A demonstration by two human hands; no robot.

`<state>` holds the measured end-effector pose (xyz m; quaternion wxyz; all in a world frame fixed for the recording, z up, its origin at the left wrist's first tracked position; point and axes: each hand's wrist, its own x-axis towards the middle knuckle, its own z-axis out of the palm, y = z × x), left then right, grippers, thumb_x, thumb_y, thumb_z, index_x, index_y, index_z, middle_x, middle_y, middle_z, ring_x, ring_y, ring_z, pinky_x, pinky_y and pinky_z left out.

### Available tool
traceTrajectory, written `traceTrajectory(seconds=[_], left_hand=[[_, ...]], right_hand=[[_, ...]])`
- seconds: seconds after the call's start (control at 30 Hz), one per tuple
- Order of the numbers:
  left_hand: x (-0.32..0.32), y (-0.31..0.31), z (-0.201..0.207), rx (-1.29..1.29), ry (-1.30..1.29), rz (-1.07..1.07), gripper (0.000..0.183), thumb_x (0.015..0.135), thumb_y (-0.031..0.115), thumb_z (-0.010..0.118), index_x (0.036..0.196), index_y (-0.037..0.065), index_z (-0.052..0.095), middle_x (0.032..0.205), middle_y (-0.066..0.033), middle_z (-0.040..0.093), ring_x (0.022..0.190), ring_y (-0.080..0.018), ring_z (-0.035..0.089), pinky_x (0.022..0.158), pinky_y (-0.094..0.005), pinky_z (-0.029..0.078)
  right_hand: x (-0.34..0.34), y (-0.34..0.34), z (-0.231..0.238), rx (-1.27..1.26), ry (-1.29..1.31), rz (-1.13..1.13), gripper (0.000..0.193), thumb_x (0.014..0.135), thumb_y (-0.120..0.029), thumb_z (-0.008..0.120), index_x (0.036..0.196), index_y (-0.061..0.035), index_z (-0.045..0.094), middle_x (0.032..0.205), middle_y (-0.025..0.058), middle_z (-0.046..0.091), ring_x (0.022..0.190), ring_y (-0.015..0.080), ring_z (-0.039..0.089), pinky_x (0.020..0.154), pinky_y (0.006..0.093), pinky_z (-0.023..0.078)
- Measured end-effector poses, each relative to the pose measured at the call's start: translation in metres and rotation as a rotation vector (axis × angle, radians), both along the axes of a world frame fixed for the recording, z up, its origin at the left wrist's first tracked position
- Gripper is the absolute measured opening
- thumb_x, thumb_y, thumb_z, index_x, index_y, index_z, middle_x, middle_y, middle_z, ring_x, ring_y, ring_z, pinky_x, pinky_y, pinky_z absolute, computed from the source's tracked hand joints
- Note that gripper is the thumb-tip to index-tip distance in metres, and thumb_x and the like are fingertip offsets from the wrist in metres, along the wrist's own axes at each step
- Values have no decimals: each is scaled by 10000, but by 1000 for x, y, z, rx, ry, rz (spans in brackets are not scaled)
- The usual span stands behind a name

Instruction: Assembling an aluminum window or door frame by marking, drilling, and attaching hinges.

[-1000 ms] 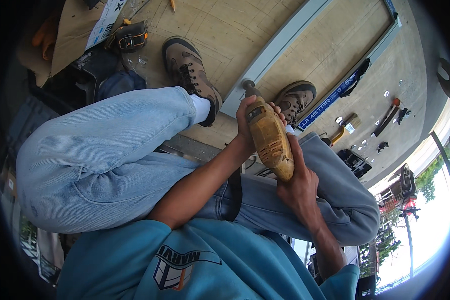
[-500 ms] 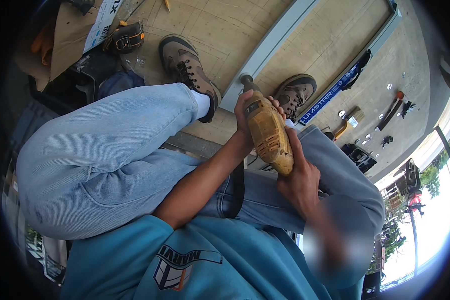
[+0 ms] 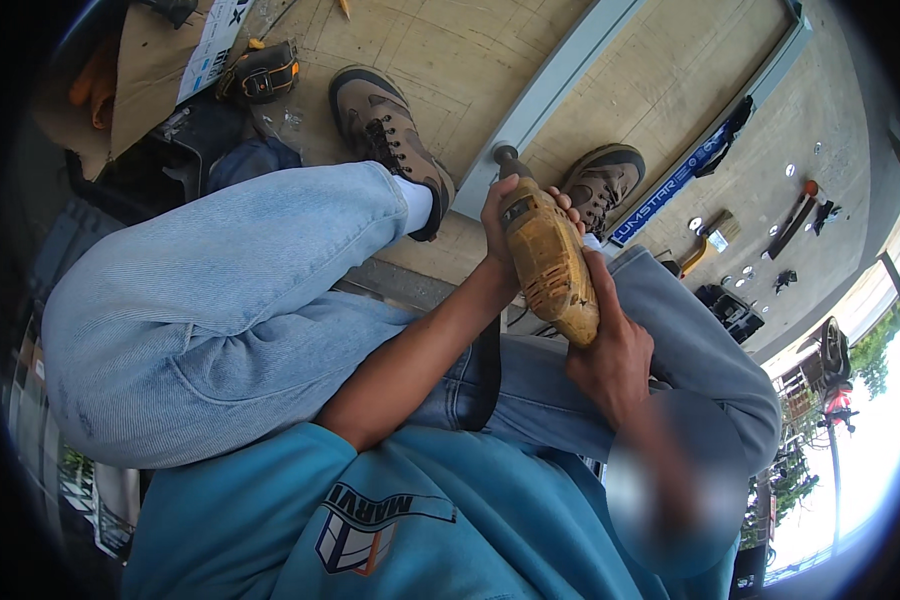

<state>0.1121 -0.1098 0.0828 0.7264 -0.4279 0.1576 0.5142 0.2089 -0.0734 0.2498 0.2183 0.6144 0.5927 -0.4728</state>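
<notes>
A worn yellow power drill (image 3: 550, 265) lies tilted across the view between my legs. Around its front end wraps my left hand (image 3: 496, 228), thumb on one side and fingertips showing on the other. My right hand (image 3: 615, 358) grips the rear, with the index finger stretched along the body; the handle and trigger are hidden. From the drill's nose a dark chuck (image 3: 514, 166) points at a long grey metal bar (image 3: 560, 85). Its round tip appears to meet the bar's near end, but I cannot tell whether it touches.
My boots (image 3: 378, 118) stand either side of the bar. A tape measure (image 3: 260, 75) lies by a cardboard box (image 3: 160, 80) at left. To the right are a blue-labelled strip (image 3: 665, 195), a brush (image 3: 718, 232), a hammer (image 3: 795, 215) and small scattered pieces.
The whole view has shifted slightly, so everything sits a little further right. Both hands keep the same hold on the drill, and its tip stays at the bar's end.
</notes>
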Motion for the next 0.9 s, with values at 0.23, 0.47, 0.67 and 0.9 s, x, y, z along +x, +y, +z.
traceTrajectory(seconds=[0.23, 0.47, 0.67, 0.9], left_hand=[[0, -1, 0, 4, -5, 6, 487, 767, 529, 504, 886, 58, 540, 835, -88, 582, 821, -247, 591, 814, -408, 469], [1, -1, 0, -8, 8, -12, 494, 765, 532, 501, 884, 55, 541, 831, -87, 584, 810, -252, 591, 806, -415, 469], [1, 0, -2, 6, 7, -8, 497, 762, 541, 500, 878, 59, 544, 823, -80, 586, 805, -247, 591, 804, -410, 466], [1, -1, -4, 26, 11, -6, 504, 769, 546, 492, 880, 56, 544, 829, -78, 588, 809, -244, 591, 818, -403, 461]], right_hand=[[0, -1, -1, 12, 13, -17, 901, 589, 29, 650, 1395, -192, 313, 999, 176, 643, 928, 360, 629, 727, 419, 517], [1, -1, -2, 10, -5, -26, 899, 591, 28, 651, 1393, -204, 316, 994, 172, 645, 920, 361, 630, 723, 419, 517], [0, -2, -1, 5, -20, -47, 899, 591, 24, 659, 1393, -204, 322, 999, 165, 646, 932, 362, 628, 730, 419, 518], [1, -2, -2, 15, -16, -31, 903, 594, 21, 665, 1396, -207, 317, 992, 167, 646, 917, 355, 635, 713, 421, 524]])
